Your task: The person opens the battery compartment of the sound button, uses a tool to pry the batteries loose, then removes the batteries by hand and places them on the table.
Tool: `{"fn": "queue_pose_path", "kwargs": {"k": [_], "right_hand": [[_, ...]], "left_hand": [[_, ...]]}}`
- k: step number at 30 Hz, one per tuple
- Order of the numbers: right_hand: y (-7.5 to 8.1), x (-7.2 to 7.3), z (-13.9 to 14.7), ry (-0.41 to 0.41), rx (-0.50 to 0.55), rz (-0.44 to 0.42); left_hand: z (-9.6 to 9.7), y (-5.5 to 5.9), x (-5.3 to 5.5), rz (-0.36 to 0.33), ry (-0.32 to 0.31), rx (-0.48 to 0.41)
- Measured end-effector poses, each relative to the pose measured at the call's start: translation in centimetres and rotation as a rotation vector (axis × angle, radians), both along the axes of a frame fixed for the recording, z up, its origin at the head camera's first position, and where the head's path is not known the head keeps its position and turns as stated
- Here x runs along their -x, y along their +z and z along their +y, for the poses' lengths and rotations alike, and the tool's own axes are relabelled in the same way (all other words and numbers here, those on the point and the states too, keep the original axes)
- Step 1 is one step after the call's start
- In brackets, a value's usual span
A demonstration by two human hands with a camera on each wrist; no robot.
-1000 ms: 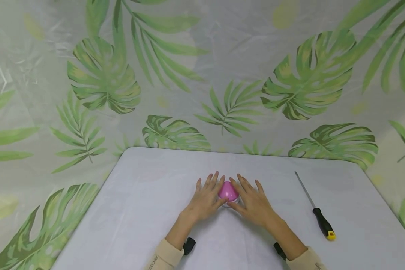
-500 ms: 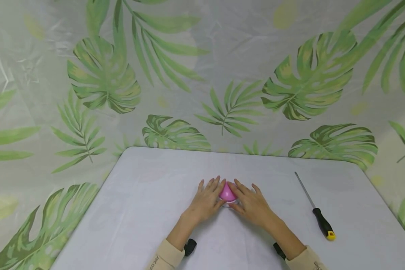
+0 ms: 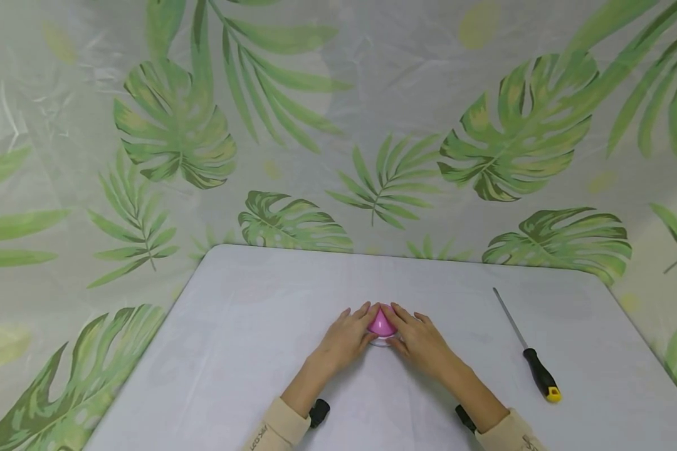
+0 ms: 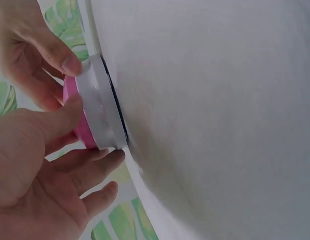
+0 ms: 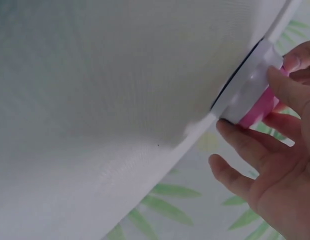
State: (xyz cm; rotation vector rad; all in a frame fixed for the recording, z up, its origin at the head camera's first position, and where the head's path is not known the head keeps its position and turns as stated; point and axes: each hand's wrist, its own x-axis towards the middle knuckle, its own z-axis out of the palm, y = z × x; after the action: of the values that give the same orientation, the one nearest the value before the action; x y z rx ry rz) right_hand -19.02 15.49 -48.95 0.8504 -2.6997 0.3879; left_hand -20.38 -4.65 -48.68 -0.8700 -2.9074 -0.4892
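Observation:
A round object with a pink domed top (image 3: 381, 326) and a white base (image 4: 99, 102) sits on the table between both hands. Its thin dark underside lies against the tabletop. My left hand (image 3: 343, 342) holds it from the left, thumb at the near side and fingers bent around the edge. From the right, my right hand (image 3: 423, 344) grips it the same way, and its thumb lies on the white base (image 5: 252, 82) in the right wrist view. Fingers hide much of the pink top, so what kind of object it is cannot be told.
A screwdriver (image 3: 538, 376) with a black and yellow handle lies on the white table (image 3: 248, 326), to the right of the hands. Behind the table's far edge hangs a leaf-patterned sheet (image 3: 372, 113). Black wrist cameras (image 3: 319, 413) show below the wrists.
Both hands have drawn closer together around the pink-and-white object. Their fingers, straighter and more spread before, have bent in over its top. The object and screwdriver have stayed in place.

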Motion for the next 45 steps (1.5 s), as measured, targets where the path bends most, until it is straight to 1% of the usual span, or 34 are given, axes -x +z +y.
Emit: {"fn": "queue_pose_path", "kwargs": {"k": [3,5,8,11,14,16,21,24,27,30,34,40,45], "right_hand": [[-0.1,0.0,0.0,0.007,-0.003,0.012],[-0.1,0.1,0.0,0.018,-0.006,0.034],[-0.2,0.1,0.1,0.04,0.0,0.075],[0.1,0.0,0.2,0.054,0.024,0.098],[0.6,-0.1,0.3,0.052,0.057,0.079],[1.1,-0.3,0.4,0.039,0.076,0.038],[2.1,-0.8,1.1,0.015,0.153,-0.113],[2.5,-0.8,1.4,0.024,0.202,-0.178],[2.7,-0.9,1.8,0.033,0.255,-0.234],[2.7,-0.9,2.1,0.035,0.319,-0.27],[2.7,-0.8,2.3,0.043,0.397,-0.279],[2.6,-0.7,2.7,0.057,0.468,-0.332],[2.4,-0.7,3.2,0.114,0.473,-0.397]], "left_hand": [[0.1,-0.1,-0.1,0.011,0.01,-0.016],[0.1,-0.1,-0.1,-0.001,0.023,-0.037],[-0.1,0.0,-0.1,-0.007,0.032,-0.094],[-0.4,0.3,-0.1,0.001,0.008,-0.164],[-0.8,0.8,0.0,0.015,-0.037,-0.206],[-1.0,1.4,-0.1,-0.003,-0.065,-0.225],[-1.6,2.5,-0.3,-0.045,-0.114,-0.245],[-1.8,2.8,-0.5,-0.041,-0.135,-0.248],[-1.7,2.9,-0.6,-0.029,-0.145,-0.252],[-1.6,2.8,-0.7,-0.015,-0.148,-0.26],[-1.5,2.9,-0.8,-0.016,-0.139,-0.278],[-1.6,3.0,-1.0,-0.084,-0.133,-0.34],[-1.8,2.9,-1.0,-0.148,-0.127,-0.424]]}}
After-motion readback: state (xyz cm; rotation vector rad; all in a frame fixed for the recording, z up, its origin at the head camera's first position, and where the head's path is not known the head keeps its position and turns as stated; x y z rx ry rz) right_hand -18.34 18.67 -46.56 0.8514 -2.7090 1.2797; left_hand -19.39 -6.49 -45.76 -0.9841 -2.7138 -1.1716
